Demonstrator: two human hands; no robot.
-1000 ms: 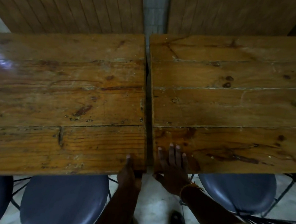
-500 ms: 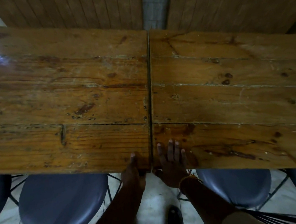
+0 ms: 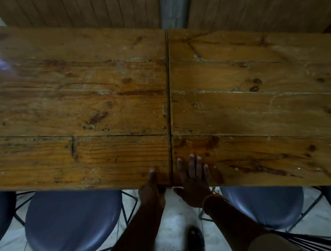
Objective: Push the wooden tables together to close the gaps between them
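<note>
Only the head view to go on, looking down at the seam (image 3: 168,106) where the two tables meet, so I'll place everything off that.

The left table (image 3: 75,101) and right table (image 3: 258,103) sit edge to edge, with just a thin dark line running from the far side to the near edge. The left hand (image 3: 152,191) is just left of the seam at the near edge, thumb on top and the rest hooked under the corner, so it's gripping the left table. The right hand (image 3: 193,181) is just right of the seam, fingers spread flat on the right table, clamped on nothing. Two stools (image 3: 73,218) are tucked under, one either side.

I'd say this gap is basically done and we're at the final squeeze. The far end is dim, so it might not be fully shut there. Next move: one last nudge if needed, check the near edges line up, then go find the next gap.
</note>
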